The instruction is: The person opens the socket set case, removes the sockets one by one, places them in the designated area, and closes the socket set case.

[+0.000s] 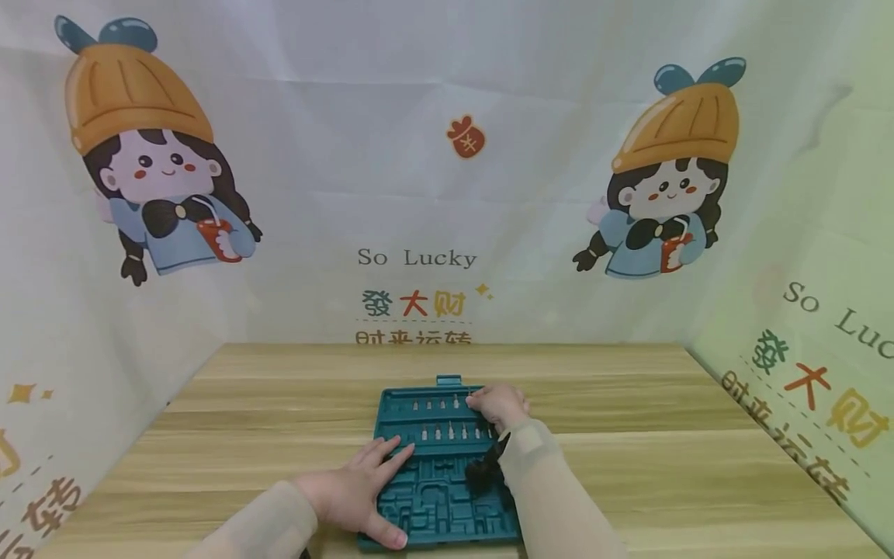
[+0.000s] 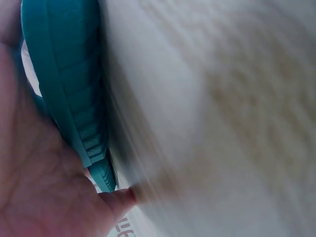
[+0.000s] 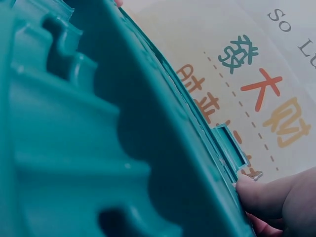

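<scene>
A teal plastic tool case (image 1: pixel 450 497) lies opened out flat on the table, its lower half moulded with vacant recesses. Small metal screwdriver bits (image 1: pixel 450 431) stand in two rows in its far half. My left hand (image 1: pixel 352 491) rests with spread fingers on the case's left edge; in the left wrist view the palm (image 2: pixel 44 182) is beside the teal side wall (image 2: pixel 74 74). At the far right corner, my right hand (image 1: pixel 504 405) pinches a small screwdriver bit, whose silvery tip (image 3: pixel 255 175) shows by the thumb (image 3: pixel 261 197) in the right wrist view.
A wood-grain table (image 1: pixel 279 411) extends around the case. A latch tab (image 1: pixel 449 380) sticks out from the case's far edge. Printed cloth (image 1: pixel 314 171) hangs behind and at both sides. A black wrist-camera part (image 1: pixel 482 472) hangs over the case's right side.
</scene>
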Demonstrator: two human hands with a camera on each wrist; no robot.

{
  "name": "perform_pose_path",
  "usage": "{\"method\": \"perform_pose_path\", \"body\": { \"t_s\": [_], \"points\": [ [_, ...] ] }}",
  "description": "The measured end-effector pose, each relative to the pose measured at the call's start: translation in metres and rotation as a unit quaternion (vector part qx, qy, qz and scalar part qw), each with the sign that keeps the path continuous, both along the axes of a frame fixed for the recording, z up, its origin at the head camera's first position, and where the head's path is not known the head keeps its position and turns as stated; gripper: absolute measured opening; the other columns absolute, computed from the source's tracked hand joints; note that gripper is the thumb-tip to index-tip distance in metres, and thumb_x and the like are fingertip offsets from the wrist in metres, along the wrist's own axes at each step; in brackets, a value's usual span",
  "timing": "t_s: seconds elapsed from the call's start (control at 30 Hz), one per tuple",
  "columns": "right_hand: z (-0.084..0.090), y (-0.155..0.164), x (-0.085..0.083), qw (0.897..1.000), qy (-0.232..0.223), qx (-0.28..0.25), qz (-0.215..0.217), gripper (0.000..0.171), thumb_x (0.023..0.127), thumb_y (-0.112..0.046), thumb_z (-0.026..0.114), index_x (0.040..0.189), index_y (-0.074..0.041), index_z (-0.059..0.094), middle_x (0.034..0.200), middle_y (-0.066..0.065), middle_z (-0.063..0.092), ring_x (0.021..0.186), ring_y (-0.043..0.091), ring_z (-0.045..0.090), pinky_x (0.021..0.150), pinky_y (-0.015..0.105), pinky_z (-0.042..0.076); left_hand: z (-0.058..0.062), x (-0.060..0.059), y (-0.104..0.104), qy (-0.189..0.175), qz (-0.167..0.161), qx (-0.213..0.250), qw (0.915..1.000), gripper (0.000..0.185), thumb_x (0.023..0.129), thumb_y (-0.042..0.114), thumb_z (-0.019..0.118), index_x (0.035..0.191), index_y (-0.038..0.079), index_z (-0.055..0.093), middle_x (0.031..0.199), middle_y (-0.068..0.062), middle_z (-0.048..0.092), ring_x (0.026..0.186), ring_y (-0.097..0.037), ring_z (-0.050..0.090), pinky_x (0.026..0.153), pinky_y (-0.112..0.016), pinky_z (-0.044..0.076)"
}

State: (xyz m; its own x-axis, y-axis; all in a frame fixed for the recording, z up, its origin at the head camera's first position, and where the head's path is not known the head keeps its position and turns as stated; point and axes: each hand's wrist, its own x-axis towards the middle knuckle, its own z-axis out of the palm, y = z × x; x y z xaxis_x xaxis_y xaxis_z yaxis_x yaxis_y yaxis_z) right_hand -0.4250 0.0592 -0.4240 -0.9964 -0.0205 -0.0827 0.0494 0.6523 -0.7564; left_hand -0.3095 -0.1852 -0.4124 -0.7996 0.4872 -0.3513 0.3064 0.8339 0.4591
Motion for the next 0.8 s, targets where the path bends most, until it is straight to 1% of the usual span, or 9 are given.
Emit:
{"method": "perform_pose_path", "body": {
  "t_s": [0.23,0.37,0.4,0.47,0.53,0.6,0.63,0.73,0.8],
  "points": [
    [0.002,-0.003,-0.001,1.000,0.006,0.009,-0.010,0.015,0.093,-0.023,0.066,0.094,-0.012,0.075,0.113,0.012,0.062,0.126,0.042,0.031,0.107,0.058,0.014,0.003,0.002,0.000,0.003,-0.001,0.004,1.0000,0.110,0.071,0.062,0.074,0.156,0.028,0.013,0.161,-0.003,0.006,0.146,-0.034,0.001,0.107,-0.064,0.020],
    [0.001,-0.004,0.000,1.000,0.003,-0.003,-0.016,0.016,0.093,-0.023,0.065,0.099,-0.012,0.075,0.115,0.013,0.061,0.124,0.041,0.032,0.105,0.057,0.017,0.003,0.003,0.000,0.009,-0.004,0.003,0.9999,0.109,0.071,0.063,0.074,0.156,0.029,0.014,0.161,-0.004,0.007,0.146,-0.035,0.002,0.107,-0.064,0.020],
    [0.000,-0.004,-0.001,1.000,0.002,-0.012,-0.018,0.019,0.093,-0.024,0.065,0.103,-0.011,0.075,0.118,0.014,0.060,0.126,0.042,0.031,0.106,0.058,0.017,0.003,0.002,0.000,0.009,-0.003,0.001,1.0000,0.109,0.071,0.064,0.073,0.156,0.031,0.014,0.161,-0.003,0.007,0.146,-0.034,0.002,0.107,-0.064,0.020],
    [-0.001,-0.004,-0.002,0.998,-0.003,-0.057,-0.015,0.024,0.094,-0.022,0.063,0.111,-0.006,0.072,0.121,0.018,0.059,0.124,0.042,0.037,0.105,0.055,0.024,0.002,0.002,0.000,0.009,0.000,-0.002,1.0000,0.109,0.070,0.066,0.072,0.155,0.032,0.015,0.161,-0.003,0.007,0.146,-0.034,0.003,0.107,-0.064,0.020],
    [-0.002,-0.002,-0.005,0.994,-0.007,-0.108,-0.007,0.028,0.096,-0.020,0.061,0.116,-0.001,0.068,0.123,0.020,0.059,0.121,0.040,0.044,0.104,0.053,0.030,0.002,0.002,-0.001,0.008,0.001,-0.003,1.0000,0.109,0.068,0.069,0.071,0.155,0.033,0.015,0.161,-0.003,0.007,0.146,-0.034,0.003,0.107,-0.065,0.019],
    [-0.002,-0.001,-0.006,0.987,-0.008,-0.158,-0.002,0.030,0.096,-0.017,0.060,0.117,0.003,0.065,0.122,0.021,0.059,0.116,0.036,0.051,0.100,0.052,0.037,0.002,0.002,-0.001,0.005,0.002,-0.003,1.0000,0.109,0.068,0.070,0.070,0.155,0.034,0.015,0.161,-0.003,0.007,0.146,-0.035,0.002,0.106,-0.065,0.019],
    [-0.001,0.000,-0.007,0.984,-0.010,-0.179,0.005,0.028,0.096,-0.015,0.060,0.115,0.005,0.065,0.119,0.020,0.060,0.109,0.034,0.053,0.095,0.049,0.041,0.002,0.002,-0.002,0.004,0.002,-0.001,1.0000,0.110,0.067,0.071,0.070,0.155,0.034,0.015,0.161,-0.003,0.007,0.146,-0.035,0.002,0.106,-0.066,0.019],
    [0.004,0.004,-0.005,0.983,0.000,-0.183,0.017,0.020,0.096,-0.014,0.060,0.103,0.004,0.065,0.109,0.015,0.060,0.099,0.028,0.051,0.089,0.046,0.040,0.000,0.001,-0.003,0.005,-0.003,0.006,1.0000,0.110,0.067,0.072,0.069,0.155,0.035,0.014,0.161,-0.004,0.006,0.145,-0.036,0.002,0.105,-0.068,0.018],
    [0.009,0.007,-0.003,0.984,0.005,-0.176,0.025,0.017,0.096,-0.012,0.059,0.100,0.003,0.064,0.107,0.014,0.059,0.097,0.028,0.050,0.088,0.045,0.040,-0.002,0.000,-0.004,0.008,-0.005,0.008,0.9999,0.110,0.067,0.073,0.068,0.155,0.036,0.014,0.161,-0.004,0.006,0.145,-0.036,0.001,0.105,-0.068,0.017]
  ]
}}
